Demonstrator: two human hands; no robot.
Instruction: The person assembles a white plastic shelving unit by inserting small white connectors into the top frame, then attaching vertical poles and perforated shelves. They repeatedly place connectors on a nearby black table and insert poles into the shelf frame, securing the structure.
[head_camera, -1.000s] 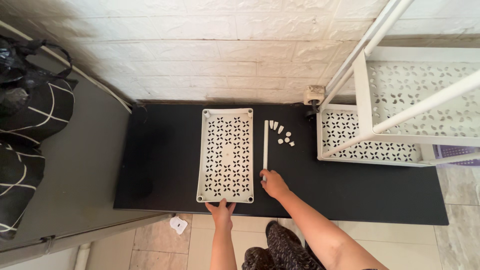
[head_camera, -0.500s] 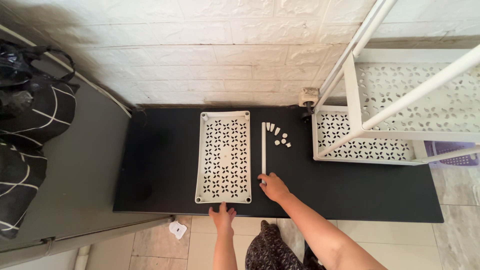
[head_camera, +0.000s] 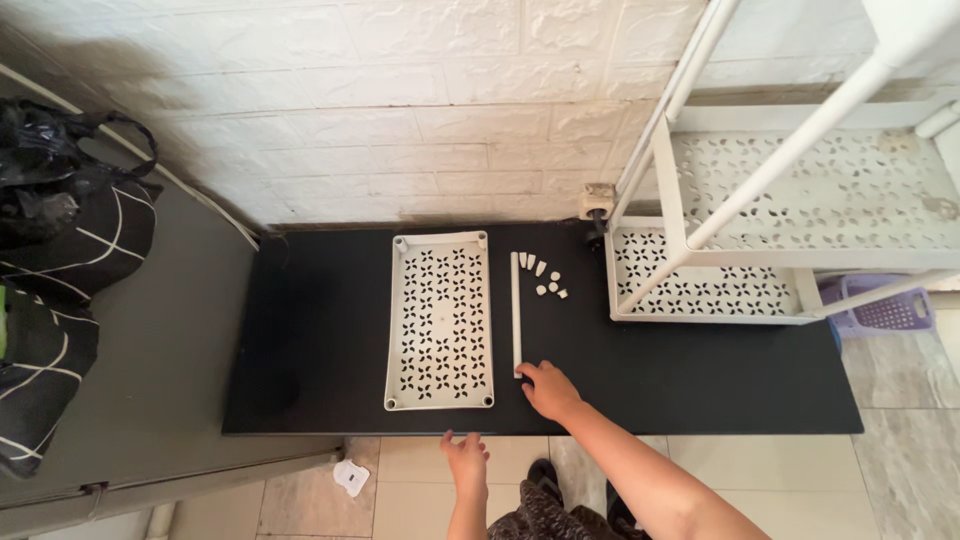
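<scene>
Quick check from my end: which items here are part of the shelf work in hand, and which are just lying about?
In the work:
- right hand, touching the near end of the white tube
- left hand, at the mat's near edge
- perforated shelf tray
- small white connectors
- part-built white rack
- black mat

Lying about:
- black bags
- purple basket
- crumpled paper scrap

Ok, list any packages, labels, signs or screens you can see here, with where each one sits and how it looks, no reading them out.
No signs, labels or screens show.
Black bag: far left on the grey surface, soft, black with thin white lines.
Second black bag: below the first, same pattern.
Small white scrap: on the floor tiles below the black mat, crumpled; cannot tell whether it is a wrapper.
</scene>
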